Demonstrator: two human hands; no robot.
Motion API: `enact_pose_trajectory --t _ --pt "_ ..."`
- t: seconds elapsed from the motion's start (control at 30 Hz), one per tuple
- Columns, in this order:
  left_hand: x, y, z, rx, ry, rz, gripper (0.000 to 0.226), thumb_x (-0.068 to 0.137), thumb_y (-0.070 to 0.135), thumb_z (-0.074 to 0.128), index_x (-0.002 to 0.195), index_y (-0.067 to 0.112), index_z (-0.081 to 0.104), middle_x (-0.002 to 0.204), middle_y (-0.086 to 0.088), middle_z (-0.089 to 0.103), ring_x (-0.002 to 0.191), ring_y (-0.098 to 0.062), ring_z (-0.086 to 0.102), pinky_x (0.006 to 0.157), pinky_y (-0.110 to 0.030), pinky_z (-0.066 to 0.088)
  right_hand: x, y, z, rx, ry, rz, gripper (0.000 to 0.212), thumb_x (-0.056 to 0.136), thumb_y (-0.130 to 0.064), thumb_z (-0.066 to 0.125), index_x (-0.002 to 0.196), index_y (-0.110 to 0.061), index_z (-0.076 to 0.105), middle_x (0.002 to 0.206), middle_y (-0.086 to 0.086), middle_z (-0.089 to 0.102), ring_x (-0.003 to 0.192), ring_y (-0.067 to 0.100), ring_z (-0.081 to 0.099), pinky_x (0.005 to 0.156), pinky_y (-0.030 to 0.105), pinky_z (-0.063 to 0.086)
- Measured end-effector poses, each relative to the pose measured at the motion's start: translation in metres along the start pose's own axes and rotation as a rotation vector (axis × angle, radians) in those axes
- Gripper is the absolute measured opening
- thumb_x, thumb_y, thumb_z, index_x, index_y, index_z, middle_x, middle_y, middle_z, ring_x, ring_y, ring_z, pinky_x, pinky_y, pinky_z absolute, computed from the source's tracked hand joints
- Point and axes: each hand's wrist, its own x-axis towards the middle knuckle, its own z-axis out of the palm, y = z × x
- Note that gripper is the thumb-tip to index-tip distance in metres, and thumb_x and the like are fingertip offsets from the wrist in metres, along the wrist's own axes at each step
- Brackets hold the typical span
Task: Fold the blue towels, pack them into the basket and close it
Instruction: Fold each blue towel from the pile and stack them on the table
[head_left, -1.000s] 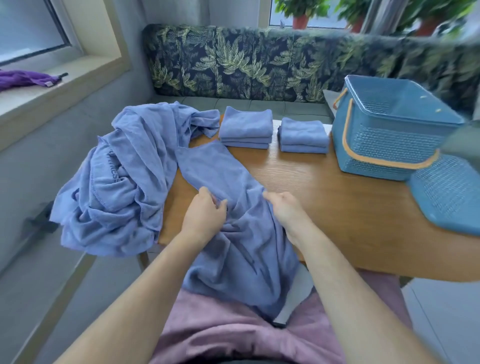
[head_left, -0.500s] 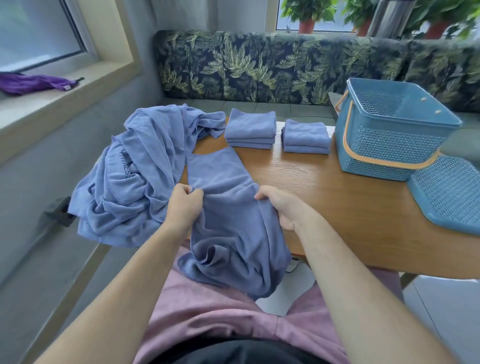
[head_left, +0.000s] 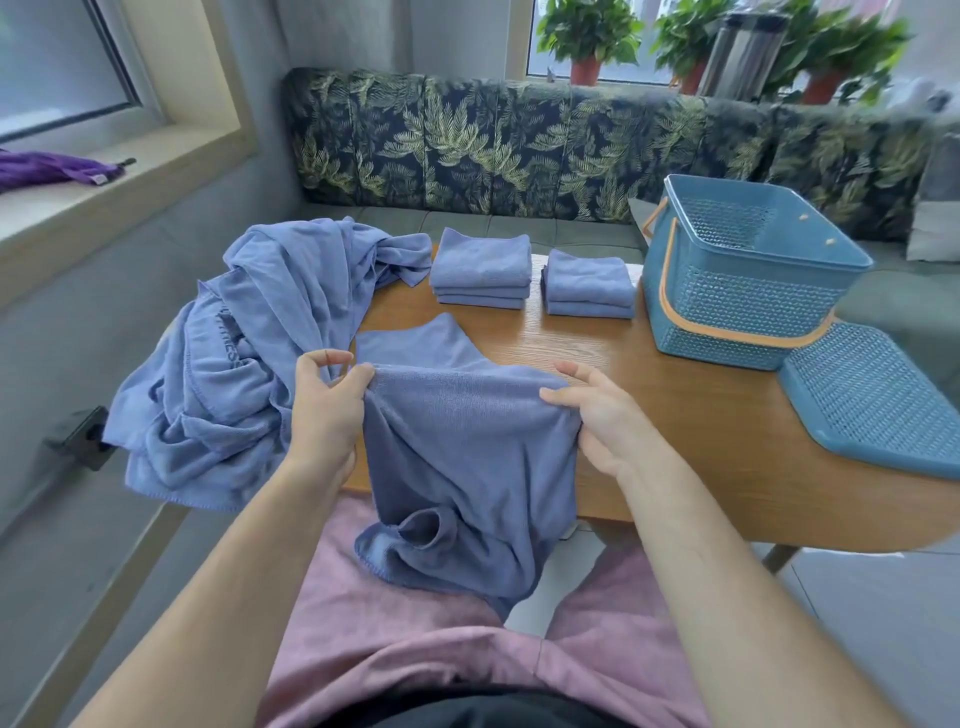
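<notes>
A blue towel (head_left: 467, 447) is stretched between my two hands above the near edge of the wooden table (head_left: 701, 436). My left hand (head_left: 324, 405) pinches its left side and my right hand (head_left: 597, 415) pinches its right side. The towel's lower end hangs onto my lap; its far end lies flat on the table. A heap of unfolded blue towels (head_left: 244, 353) spills over the table's left edge. Two stacks of folded blue towels (head_left: 480, 270) (head_left: 589, 283) sit at the back. The open blue basket (head_left: 737, 275) with an orange handle stands at the right, its lid (head_left: 872, 395) lying beside it.
A leaf-patterned bench seat (head_left: 519, 150) runs behind the table. A purple umbrella (head_left: 47, 169) lies on the window sill at the left. Potted plants (head_left: 589, 36) stand on the far sill.
Both hands have gathered the towel, moved apart along it and lifted it, so a fold edge is now pulled taut between them. More of the towel has come up off my lap.
</notes>
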Motion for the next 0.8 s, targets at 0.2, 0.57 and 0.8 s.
enact_pose_trajectory --t 0.2,0.57,0.8 --pt "0.0 0.0 -0.01 0.069 -0.051 -0.041 0.017 0.09 0.013 0.069 0.095 0.027 0.06 0.082 -0.012 0.06 0.064 -0.022 0.053 0.064 -0.034 0.047 -0.009 -0.003 -0.023 0.051 -0.191 0.266 0.021 0.104 -0.026 0.054 0.121 -0.02 0.065 0.103 0.002 0.071 0.089 0.016 0.065 0.079 0.032 0.051" --pt "0.028 0.092 0.01 0.06 -0.231 0.031 0.02 0.097 0.01 0.06 0.093 0.029 0.065 0.074 0.001 0.052 0.057 -0.012 0.044 0.056 -0.03 0.037 -0.015 -0.096 -0.01 -0.102 -0.027 -0.198 0.029 0.09 0.006 0.065 0.112 -0.012 0.067 0.093 0.007 0.07 0.074 0.016 0.066 0.064 0.026 0.054" --pt "0.068 0.181 0.057 0.142 -0.167 0.294 0.011 0.084 0.025 0.081 0.082 0.025 0.071 0.075 0.006 0.063 0.057 -0.009 0.049 0.051 -0.025 0.04 -0.008 -0.205 0.002 -0.269 0.18 -0.507 0.026 0.081 0.005 0.078 0.098 -0.01 0.066 0.093 0.007 0.064 0.079 0.021 0.065 0.071 0.035 0.061"
